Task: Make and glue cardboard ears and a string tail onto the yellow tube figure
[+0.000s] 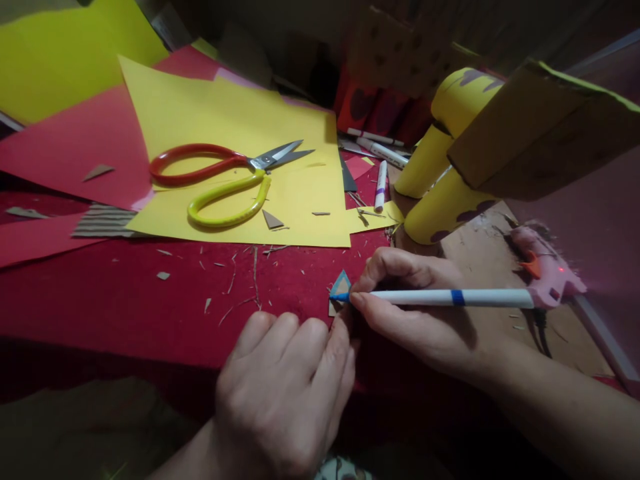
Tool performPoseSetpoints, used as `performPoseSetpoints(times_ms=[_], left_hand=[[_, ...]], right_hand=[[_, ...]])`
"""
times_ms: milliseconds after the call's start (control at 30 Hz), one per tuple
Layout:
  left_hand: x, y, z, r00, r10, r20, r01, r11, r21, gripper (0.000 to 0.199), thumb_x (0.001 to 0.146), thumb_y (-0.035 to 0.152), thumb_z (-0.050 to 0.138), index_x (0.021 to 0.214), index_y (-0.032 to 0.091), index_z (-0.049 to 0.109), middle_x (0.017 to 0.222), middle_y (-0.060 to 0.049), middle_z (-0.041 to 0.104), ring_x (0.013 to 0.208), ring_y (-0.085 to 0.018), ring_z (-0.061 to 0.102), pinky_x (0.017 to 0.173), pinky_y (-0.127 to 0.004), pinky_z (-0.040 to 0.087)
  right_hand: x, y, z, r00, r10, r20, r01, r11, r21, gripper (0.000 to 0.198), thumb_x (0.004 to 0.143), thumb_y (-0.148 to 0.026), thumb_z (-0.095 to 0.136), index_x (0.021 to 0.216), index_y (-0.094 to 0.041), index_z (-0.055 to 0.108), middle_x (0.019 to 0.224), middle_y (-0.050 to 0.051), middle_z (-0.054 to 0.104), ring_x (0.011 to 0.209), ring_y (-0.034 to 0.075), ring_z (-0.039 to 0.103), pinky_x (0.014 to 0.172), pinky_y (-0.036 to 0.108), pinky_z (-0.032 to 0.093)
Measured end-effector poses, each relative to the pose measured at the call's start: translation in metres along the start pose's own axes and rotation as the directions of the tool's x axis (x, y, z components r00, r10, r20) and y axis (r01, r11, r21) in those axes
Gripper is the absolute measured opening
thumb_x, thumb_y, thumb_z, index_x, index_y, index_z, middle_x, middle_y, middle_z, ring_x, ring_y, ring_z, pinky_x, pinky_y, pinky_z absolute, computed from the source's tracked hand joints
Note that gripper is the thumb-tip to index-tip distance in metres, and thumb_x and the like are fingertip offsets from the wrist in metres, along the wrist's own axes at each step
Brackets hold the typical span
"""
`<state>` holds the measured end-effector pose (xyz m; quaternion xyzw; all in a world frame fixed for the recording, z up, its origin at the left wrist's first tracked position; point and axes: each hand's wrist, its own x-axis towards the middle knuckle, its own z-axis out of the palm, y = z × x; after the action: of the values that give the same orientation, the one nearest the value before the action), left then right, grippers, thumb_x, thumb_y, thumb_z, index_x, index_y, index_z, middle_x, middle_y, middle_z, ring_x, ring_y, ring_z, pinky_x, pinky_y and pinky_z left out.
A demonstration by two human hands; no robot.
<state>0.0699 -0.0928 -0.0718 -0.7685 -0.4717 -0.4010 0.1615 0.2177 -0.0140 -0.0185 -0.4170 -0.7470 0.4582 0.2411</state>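
Observation:
A white felt-tip marker (415, 298) with a blue tip and a blue band lies almost level in my right hand (415, 310), pinched near its tip. The tip touches a small triangular piece of cardboard (342, 287), whose edges carry blue colour around a bare tan middle. My left hand (287, 387) is closed, knuckles up, with thumb and forefinger at the lower end of that piece, pressing or pinching it against the red cloth (165, 307). My left fingertips are partly hidden.
Scissors (260, 163) with red and yellow handles lie on yellow paper (300, 200). Several markers (381, 183) sit behind my right hand. Yellow tubes (440, 207) carry a cardboard box (545, 127) at right, beside a pink glue gun (547, 267) with a red light. Scraps litter the cloth.

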Motion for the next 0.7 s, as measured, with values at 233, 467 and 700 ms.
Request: performPoseSetpoints(times_ms=[233,467,700], left_hand=[[0.0006,-0.0002,-0.0005,1.0,0.009,0.003,-0.009,1.0,0.004,0.013,0.073,0.01,0.07,0.084,0.003,0.072,0.053,-0.006,0.06,0.05,-0.018,0.042,0.05,-0.037,0.026],[0.0007,0.0013,-0.0003,1.0,0.01,-0.002,-0.01,1.0,0.007,0.011,0.072,0.01,0.071,0.08,0.003,0.071,0.052,-0.006,0.059,0.051,-0.018,0.042,0.05,-0.037,0.026],[0.0006,0.0002,-0.0008,1.0,0.004,0.015,-0.004,1.0,0.002,0.012,0.072,0.009,0.071,0.082,0.003,0.072,0.053,-0.006,0.061,0.05,-0.018,0.042,0.051,-0.037,0.026]], right_hand=[[0.0007,0.0058,0.0006,0.999,0.009,-0.046,-0.006,0.998,0.069,0.012,0.075,-0.011,0.063,0.067,-0.017,0.057,0.059,-0.005,0.061,0.05,0.005,0.052,0.043,0.012,0.039],[0.0003,-0.0026,-0.0022,0.999,0.043,0.021,-0.043,0.999,-0.003,0.013,0.07,-0.007,0.063,0.064,-0.017,0.057,0.057,-0.003,0.061,0.049,0.007,0.052,0.043,0.015,0.039],[0.0,0.0029,-0.0017,0.999,0.051,-0.017,-0.05,0.996,0.076,0.011,0.075,-0.012,0.063,0.067,-0.017,0.057,0.061,-0.003,0.062,0.051,0.007,0.053,0.044,0.014,0.04]])
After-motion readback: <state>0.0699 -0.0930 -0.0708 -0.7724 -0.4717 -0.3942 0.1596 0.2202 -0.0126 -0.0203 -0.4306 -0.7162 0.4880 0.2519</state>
